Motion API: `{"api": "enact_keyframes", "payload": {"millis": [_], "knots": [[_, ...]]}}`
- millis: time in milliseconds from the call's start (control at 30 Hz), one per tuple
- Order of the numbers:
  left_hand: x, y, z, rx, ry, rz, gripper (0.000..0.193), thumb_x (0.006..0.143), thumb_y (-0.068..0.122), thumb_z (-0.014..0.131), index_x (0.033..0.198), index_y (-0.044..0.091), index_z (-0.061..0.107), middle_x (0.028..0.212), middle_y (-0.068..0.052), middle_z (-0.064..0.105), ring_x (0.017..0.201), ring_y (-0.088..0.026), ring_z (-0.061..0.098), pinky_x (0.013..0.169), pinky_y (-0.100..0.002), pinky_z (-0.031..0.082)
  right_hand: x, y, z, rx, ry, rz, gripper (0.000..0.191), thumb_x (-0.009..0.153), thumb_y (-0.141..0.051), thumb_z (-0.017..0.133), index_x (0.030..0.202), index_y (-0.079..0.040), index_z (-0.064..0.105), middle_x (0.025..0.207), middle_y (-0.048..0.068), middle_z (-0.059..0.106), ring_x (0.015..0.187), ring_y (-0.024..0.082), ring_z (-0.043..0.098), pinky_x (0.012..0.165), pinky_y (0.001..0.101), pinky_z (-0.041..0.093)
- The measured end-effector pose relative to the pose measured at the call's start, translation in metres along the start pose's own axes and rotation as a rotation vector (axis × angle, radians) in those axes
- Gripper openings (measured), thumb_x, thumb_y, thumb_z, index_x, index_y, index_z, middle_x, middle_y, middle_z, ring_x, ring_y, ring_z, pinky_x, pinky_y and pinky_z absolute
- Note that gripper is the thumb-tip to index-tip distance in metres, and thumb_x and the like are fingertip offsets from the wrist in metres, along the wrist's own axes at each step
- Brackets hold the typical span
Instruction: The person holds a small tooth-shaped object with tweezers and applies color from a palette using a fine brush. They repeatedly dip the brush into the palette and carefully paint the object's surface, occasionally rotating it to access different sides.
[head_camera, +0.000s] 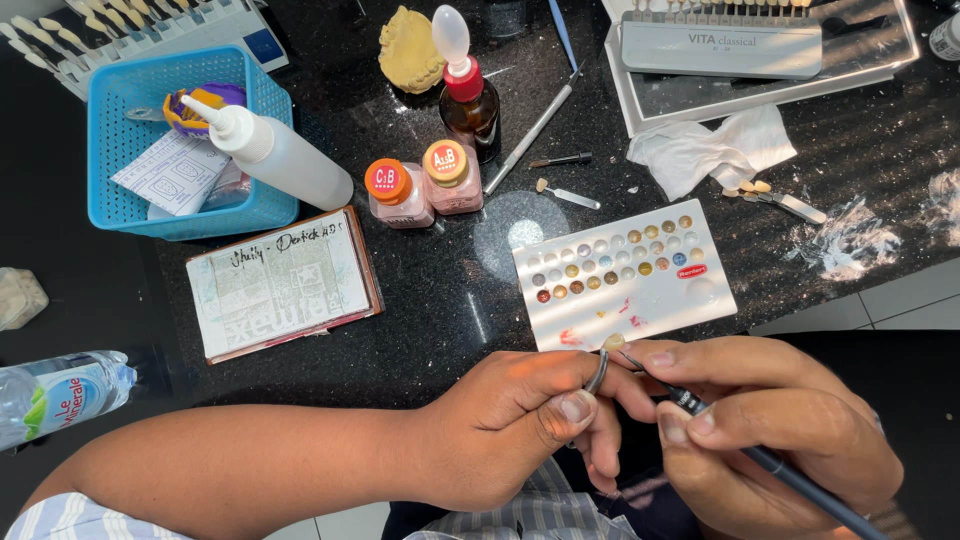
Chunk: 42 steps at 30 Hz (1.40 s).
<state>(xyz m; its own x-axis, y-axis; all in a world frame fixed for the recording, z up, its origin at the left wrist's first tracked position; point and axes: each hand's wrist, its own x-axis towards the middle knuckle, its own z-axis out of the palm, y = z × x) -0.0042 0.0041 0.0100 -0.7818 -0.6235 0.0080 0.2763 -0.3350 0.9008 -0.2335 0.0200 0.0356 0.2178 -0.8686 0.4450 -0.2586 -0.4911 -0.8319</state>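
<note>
Black speckled stone forms the work surface (440, 300), lit in slanting stripes. Nearest the viewer, the left hand (520, 420) is closed, with thumb and fingers pinched on a metal holder (597, 372) whose upper end carries a small tooth-coloured piece (613, 341); the piece sits just off the near edge of the palette. The right hand (770, 420) is closed in a pen grip around a thin dark brush (760, 455), its fine tip meeting that piece. Directly beyond the hands lies a white glaze palette (700, 295) with rows of small round wells in tan, grey and blue, plus pink smears near its front edge. To the left of it rests a flat mixing slab (280, 285) with handwriting along its top. A clear plastic water bottle (60, 395) lies at the far left edge. Further back stand two pink powder jars (425, 185) with orange caps, side by side, and behind them a brown glass bottle (470, 100) with a red collar and white bulb. A blue plastic basket (120, 100) at the left holds a white squeeze bottle (275, 150) and papers. A crumpled white tissue (710, 150) lies right of centre. At the far edge sit a yellow dental cast (410, 50) and a tray of tooth shade tabs (720, 40).
</note>
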Motion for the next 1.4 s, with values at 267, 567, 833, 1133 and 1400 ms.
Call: {"api": "enact_keyframes", "payload": {"millis": [267,567,833,1133,1400], "knots": [[0.000,0.003,0.000,0.083,0.009,0.013,0.061,0.119,0.050,0.035,0.132,-0.005,0.056,0.092,-0.008,0.066,0.091,-0.015,0.069,0.089,-0.030,0.060,0.002,-0.001,0.002,0.053,0.033,-0.003,0.020,0.094,-0.005,0.070,0.103,-0.011,0.053,0.114,0.020,0.069,0.109,0.027,0.077,0.092,0.0358,0.070],[0.003,0.008,0.001,0.203,0.029,0.003,0.058,0.118,0.048,0.033,0.133,-0.002,0.059,0.087,-0.007,0.066,0.086,-0.014,0.070,0.089,-0.030,0.061,0.001,-0.002,0.003,0.075,0.045,-0.006,0.020,0.094,-0.005,0.071,0.102,-0.011,0.054,0.114,0.020,0.070,0.109,0.027,0.077,0.092,0.0353,0.070],[0.005,0.013,0.003,0.295,0.049,-0.011,0.049,0.118,0.040,0.032,0.130,0.002,0.061,0.089,-0.005,0.064,0.086,-0.013,0.069,0.085,-0.029,0.059,-0.003,-0.001,0.002,0.113,0.060,-0.003,0.019,0.095,-0.005,0.069,0.105,-0.010,0.054,0.116,0.020,0.069,0.109,0.027,0.077,0.091,0.0351,0.070],[0.006,0.018,0.006,0.409,0.115,-0.004,0.041,0.116,0.032,0.036,0.126,0.003,0.063,0.090,-0.005,0.063,0.080,-0.014,0.065,0.078,-0.029,0.057,-0.010,-0.007,0.000,0.178,0.020,0.069,0.021,0.097,-0.002,0.066,0.110,-0.011,0.053,0.120,0.018,0.067,0.119,0.032,0.075,0.102,0.0420,0.069],[-0.002,0.021,0.009,0.565,0.181,0.135,0.031,0.114,0.021,0.044,0.131,0.003,0.063,0.115,-0.011,0.071,0.107,-0.024,0.072,0.100,-0.036,0.058,-0.014,-0.009,0.001,0.192,0.018,0.074,0.027,0.094,0.004,0.062,0.110,-0.012,0.049,0.121,0.019,0.062,0.114,0.035,0.073,0.105,0.0521,0.064]]}}
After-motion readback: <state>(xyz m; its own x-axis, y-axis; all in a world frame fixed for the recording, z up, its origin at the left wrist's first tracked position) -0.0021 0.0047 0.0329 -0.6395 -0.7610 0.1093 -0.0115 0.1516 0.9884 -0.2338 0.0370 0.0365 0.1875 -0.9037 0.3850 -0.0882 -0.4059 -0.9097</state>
